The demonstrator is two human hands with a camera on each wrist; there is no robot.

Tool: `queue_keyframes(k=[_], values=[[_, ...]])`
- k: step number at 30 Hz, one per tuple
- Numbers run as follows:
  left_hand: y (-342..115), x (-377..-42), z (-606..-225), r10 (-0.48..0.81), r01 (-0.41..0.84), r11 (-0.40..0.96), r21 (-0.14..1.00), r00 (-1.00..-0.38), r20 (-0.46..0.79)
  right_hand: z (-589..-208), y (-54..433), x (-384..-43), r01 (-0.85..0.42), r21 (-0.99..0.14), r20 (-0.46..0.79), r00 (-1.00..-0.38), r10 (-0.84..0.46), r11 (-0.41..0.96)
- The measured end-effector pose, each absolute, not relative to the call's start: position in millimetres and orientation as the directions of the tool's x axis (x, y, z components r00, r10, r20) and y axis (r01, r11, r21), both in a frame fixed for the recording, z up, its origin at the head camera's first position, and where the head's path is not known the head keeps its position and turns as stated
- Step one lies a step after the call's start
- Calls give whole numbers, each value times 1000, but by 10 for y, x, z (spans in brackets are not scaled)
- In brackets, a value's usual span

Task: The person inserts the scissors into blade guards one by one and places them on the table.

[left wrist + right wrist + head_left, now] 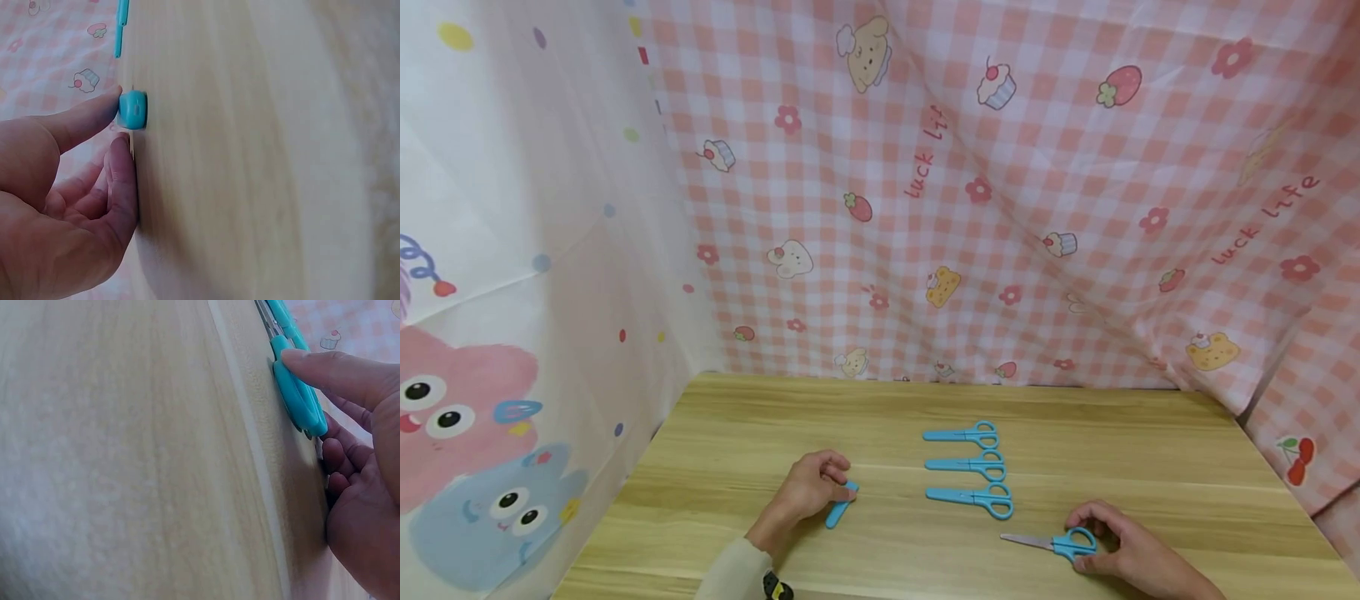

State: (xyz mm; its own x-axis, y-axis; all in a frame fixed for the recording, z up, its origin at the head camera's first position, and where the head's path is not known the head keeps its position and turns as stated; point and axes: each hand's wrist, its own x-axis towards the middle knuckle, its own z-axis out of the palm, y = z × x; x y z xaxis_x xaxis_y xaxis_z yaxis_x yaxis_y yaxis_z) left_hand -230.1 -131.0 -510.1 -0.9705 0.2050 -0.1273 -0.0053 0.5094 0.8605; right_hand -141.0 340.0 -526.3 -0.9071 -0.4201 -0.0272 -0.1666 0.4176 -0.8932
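At the left of the table, my left hand (814, 485) has thumb and forefinger about one end of a loose blue scissors sheath (838, 515). In the left wrist view the thumb tip meets the blue sheath (133, 110), with the forefinger close at its other side. My right hand (1122, 542) pinches the blue handle of small scissors (1063, 545) whose metal blades are bare and point left. The right wrist view shows the thumb on the handle loops (297, 400), the other fingers curled behind.
Between the hands lie three sheathed blue scissors in a column: the far pair (958, 435), middle pair (962, 464) and near pair (968, 497), tips left. They rest on a wooden table (760, 408). A pink checked cloth (925, 233) hangs behind, a white printed cloth (580, 292) at left.
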Motion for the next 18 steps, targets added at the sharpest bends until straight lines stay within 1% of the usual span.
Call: queue_keyframes(k=[10,18], values=[[-1305,-2285,-5072,203,19,554,832,-973,-112,-5265,3404,-1412,-216,-890,10,-889,-457,401],[-1288,-2269,-5026,220,21,545,838,-968,-119,-5268,3421,-1437,-318,-844,68,-862,-502,432]])
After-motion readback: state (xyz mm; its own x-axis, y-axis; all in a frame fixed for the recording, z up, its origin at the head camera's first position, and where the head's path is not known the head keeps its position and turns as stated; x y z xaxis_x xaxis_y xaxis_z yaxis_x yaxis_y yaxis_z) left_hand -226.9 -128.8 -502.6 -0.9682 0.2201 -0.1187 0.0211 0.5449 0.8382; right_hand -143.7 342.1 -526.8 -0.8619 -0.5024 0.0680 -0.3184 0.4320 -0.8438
